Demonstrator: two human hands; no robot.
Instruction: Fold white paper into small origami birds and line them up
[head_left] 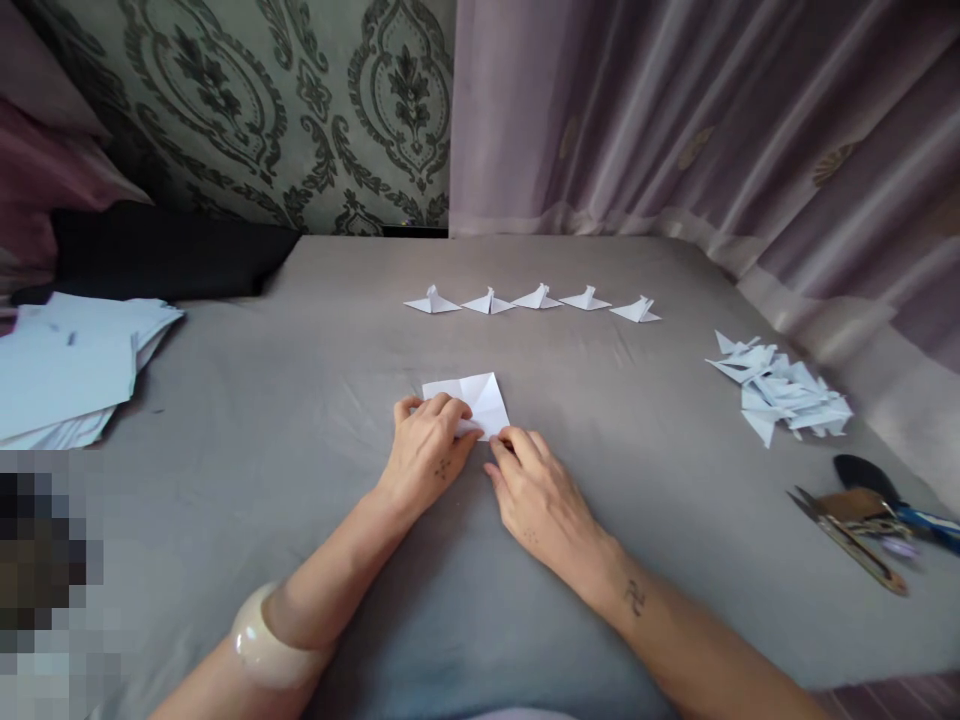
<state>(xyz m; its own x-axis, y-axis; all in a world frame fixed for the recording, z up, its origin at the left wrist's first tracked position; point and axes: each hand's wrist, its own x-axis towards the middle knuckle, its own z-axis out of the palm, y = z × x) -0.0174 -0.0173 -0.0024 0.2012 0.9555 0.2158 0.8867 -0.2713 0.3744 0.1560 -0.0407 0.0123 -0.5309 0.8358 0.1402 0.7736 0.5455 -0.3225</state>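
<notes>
A white square of paper [489,400] with crease lines lies flat on the grey cloth, its near edge partly folded over. My left hand [429,440] rests on its left part with curled fingers, thumb against the folded near edge. At the near right corner, the fingertips of my right hand [534,480] press together on the paper. Both hands hide much of its near side. Beyond them, several folded white paper birds [542,297] stand in a row.
A stack of white paper [67,370] lies at the left, near a black cloth [157,250]. To the right are a heap of folded paper birds [795,390] and scissors [855,545] among other small items. Curtains [600,120] border the grey surface [300,400]. The lower left corner is pixelated.
</notes>
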